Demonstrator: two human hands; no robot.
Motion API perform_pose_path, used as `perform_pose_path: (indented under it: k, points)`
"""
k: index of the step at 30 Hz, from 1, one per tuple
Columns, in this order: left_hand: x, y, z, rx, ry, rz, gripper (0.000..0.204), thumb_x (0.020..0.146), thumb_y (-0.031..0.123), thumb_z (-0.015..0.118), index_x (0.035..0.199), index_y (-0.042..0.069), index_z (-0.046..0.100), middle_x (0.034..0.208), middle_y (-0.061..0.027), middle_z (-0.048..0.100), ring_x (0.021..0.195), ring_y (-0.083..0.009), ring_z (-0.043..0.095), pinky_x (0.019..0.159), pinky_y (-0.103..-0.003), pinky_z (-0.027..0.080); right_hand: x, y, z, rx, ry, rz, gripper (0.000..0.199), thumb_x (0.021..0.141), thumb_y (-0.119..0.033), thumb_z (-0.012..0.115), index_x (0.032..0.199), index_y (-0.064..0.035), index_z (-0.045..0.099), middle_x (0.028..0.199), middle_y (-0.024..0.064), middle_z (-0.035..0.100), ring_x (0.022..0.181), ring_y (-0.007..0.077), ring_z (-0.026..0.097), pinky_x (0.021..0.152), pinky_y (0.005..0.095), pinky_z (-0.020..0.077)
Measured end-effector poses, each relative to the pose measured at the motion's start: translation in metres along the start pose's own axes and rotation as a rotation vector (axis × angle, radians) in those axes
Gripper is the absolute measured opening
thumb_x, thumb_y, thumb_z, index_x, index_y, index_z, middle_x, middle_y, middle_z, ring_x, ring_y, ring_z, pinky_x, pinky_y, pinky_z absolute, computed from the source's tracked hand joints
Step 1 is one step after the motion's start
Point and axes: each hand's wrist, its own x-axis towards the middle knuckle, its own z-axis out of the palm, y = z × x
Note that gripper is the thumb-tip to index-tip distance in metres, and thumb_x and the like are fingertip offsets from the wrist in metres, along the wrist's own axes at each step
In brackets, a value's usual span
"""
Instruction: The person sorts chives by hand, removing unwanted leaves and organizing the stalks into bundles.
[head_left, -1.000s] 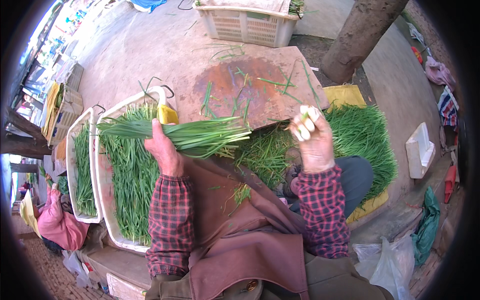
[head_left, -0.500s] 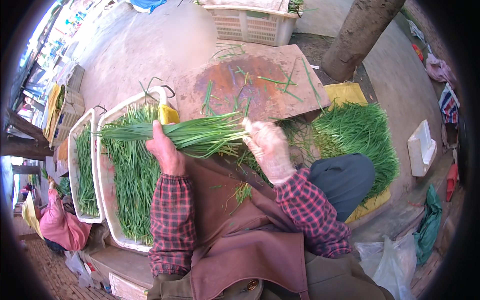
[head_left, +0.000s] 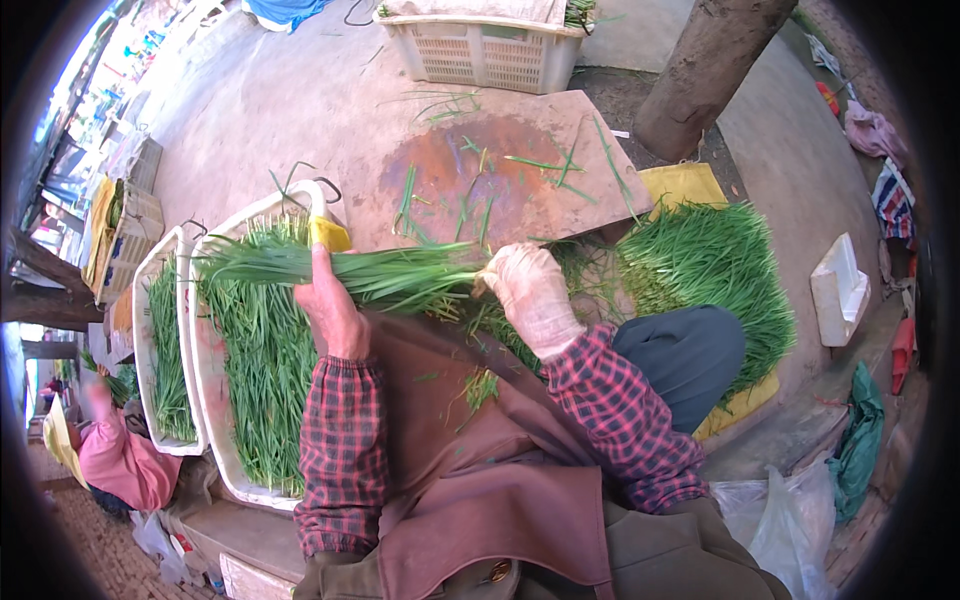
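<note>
Here's the left hand (head_left: 335,318), wrapped around a bunch of green leaves (head_left: 400,275), thumb up over the top, the other fingers hidden beneath; the bunch lies level in front of the apron (head_left: 500,525), its leafy end out over the large white tub (head_left: 262,495), its stalk ends pointing right; and there's the right hand (head_left: 532,297), fingers curled in tight right at those stalk ends, though whether they pinch any stalks I cannot tell; both sleeves (head_left: 342,440) are red and dark check; down in the large tub, more long greens (head_left: 262,385) fill the space, and a narrower white tub (head_left: 180,446) of greens stands just beside it on the left; over on the right, a thick green heap (head_left: 720,290) rests on a yellow sheet (head_left: 683,185), close by the bent knee (head_left: 685,355); ahead, a stained board (head_left: 590,120) carries loose green scraps (head_left: 535,163); far left, a person in pink (head_left: 130,462) sits with an arm raised.
</note>
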Motion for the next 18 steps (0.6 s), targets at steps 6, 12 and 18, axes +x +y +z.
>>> perform_pose_path:
  k: [6,12,18]
  points:
    - [0.006,0.0,0.001,-0.144,0.197,-0.151,0.036,0.102,0.021,0.055,0.12,-0.01,0.053,0.097,-0.021,0.07,0.083,-0.0279,0.069,0.076,-0.039,0.059,-0.023,-0.019,0.005,0.079,-0.014,0.015,0.009,0.092,-0.006,0.068,0.099,-0.0016,0.07,0.092,0.0082,0.068,0.081,0.0215,0.067,0.072,0.032,0.0544]
    - [0.035,-0.031,-0.028,-0.397,0.158,-0.253,0.036,0.104,0.021,0.051,0.124,-0.01,0.052,0.108,-0.0228,0.067,0.093,-0.0313,0.069,0.086,-0.044,0.059,-0.035,-0.036,0.013,0.428,0.253,-0.105,0.013,0.088,-0.006,0.071,0.101,-0.0029,0.071,0.088,0.0107,0.071,0.067,0.0221,0.068,0.059,0.0322,0.0546]
    - [0.052,-0.047,-0.044,-0.526,0.074,-0.421,0.038,0.108,0.025,0.043,0.124,-0.007,0.055,0.11,-0.0179,0.067,0.098,-0.0299,0.067,0.091,-0.043,0.057,-0.043,-0.033,0.014,0.558,0.171,-0.004,0.017,0.088,-0.004,0.07,0.106,-0.0033,0.069,0.087,0.0088,0.07,0.062,0.0166,0.067,0.055,0.03,0.053]
